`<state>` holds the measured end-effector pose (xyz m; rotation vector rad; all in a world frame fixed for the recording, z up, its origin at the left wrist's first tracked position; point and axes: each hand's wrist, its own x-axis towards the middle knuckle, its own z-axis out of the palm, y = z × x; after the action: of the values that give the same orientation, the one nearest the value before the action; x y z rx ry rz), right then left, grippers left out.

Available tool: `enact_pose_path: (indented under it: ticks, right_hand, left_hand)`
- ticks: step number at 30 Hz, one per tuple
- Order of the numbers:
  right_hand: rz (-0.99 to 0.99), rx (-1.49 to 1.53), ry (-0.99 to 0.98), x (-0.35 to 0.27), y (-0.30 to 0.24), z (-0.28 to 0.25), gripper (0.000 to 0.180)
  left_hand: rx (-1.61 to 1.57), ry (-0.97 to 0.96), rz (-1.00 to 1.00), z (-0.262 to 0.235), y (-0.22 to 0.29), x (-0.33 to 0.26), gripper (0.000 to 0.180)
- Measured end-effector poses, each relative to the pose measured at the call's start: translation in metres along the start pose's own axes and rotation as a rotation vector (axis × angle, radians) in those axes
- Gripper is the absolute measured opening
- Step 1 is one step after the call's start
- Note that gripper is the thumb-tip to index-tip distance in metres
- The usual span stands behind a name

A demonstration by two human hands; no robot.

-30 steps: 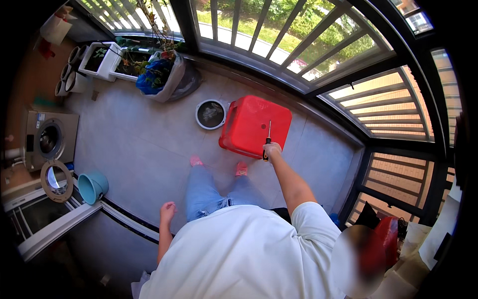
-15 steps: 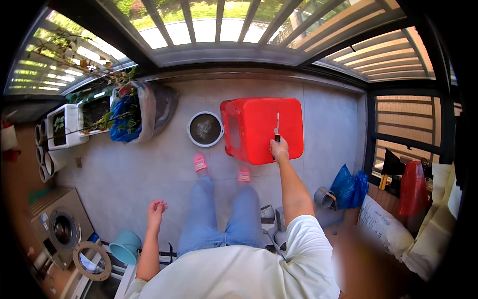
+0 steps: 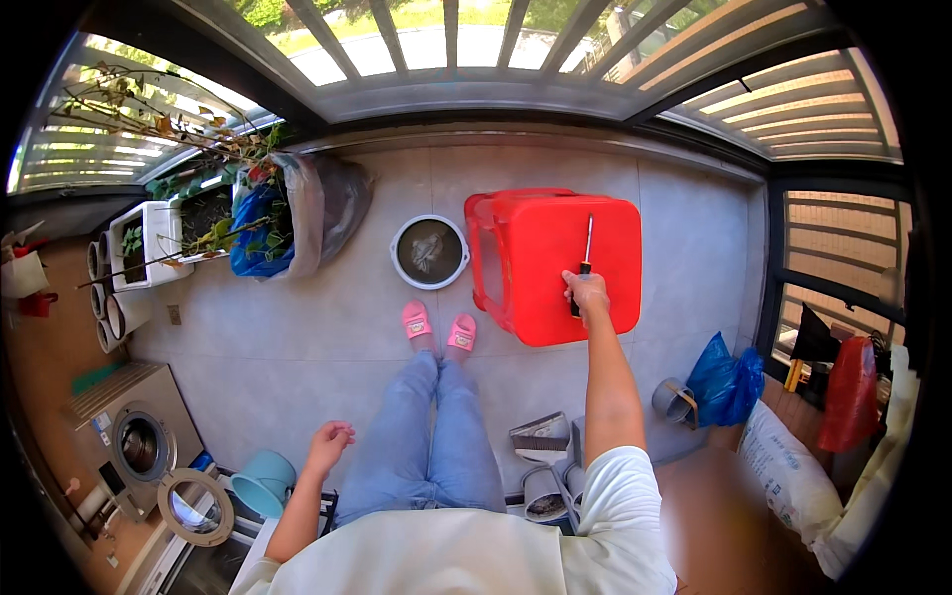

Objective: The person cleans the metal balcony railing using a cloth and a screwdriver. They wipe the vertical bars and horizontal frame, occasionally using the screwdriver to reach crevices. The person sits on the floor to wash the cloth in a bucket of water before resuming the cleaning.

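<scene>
My right hand (image 3: 589, 292) is wrapped round the black handle of a screwdriver (image 3: 589, 246), its metal shaft aimed away from me. The hand is over the flat top of a red plastic stool (image 3: 555, 238); whether it touches the top I cannot tell. To the left of the stool stands a round bucket with a pale rim (image 3: 395, 253), holding dark water and a crumpled greyish cloth. Off to my left, my left hand (image 3: 330, 444) hangs in the air with loosely bent fingers and nothing in it.
A front-loading washing machine (image 3: 139, 426) with its round door swung out and a teal bucket (image 3: 266, 479) are at lower left. Planters (image 3: 149, 213) and a bagged plant (image 3: 317, 213) line the left. A dustpan (image 3: 540, 441), blue bags (image 3: 719, 382) and a white sack (image 3: 783, 466) are at right.
My left foot has stepped beside the other, so the pink slippers are now close together. The view has shifted, and the screwdriver stays in my right hand over the stool.
</scene>
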<state>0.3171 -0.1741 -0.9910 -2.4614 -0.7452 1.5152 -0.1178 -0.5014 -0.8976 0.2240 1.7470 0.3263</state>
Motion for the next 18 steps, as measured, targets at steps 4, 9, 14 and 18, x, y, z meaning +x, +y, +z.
enact_pose_path:
  ticks: [4, 9, 14, 18]
  right_hand:
    - [-0.007, 0.017, 0.081, 0.002, 0.021, -0.01, 0.022]
    - [-0.158, -0.228, 0.482, -0.001, 0.029, -0.014, 0.024]
    - [-0.19, -0.459, 0.592, 0.012, 0.062, -0.006, 0.037]
    - [-0.204, -0.528, 0.705, 0.008, 0.068, 0.006, 0.048]
  left_hand:
    - [0.013, -0.015, 0.034, 0.006, 0.015, -0.001, 0.018]
    - [0.065, -0.039, 0.154, 0.002, 0.015, 0.018, 0.017]
    - [0.18, -0.06, 0.206, -0.016, 0.036, 0.049, 0.015]
    - [0.424, -0.138, 0.342, -0.045, 0.067, 0.09, 0.013]
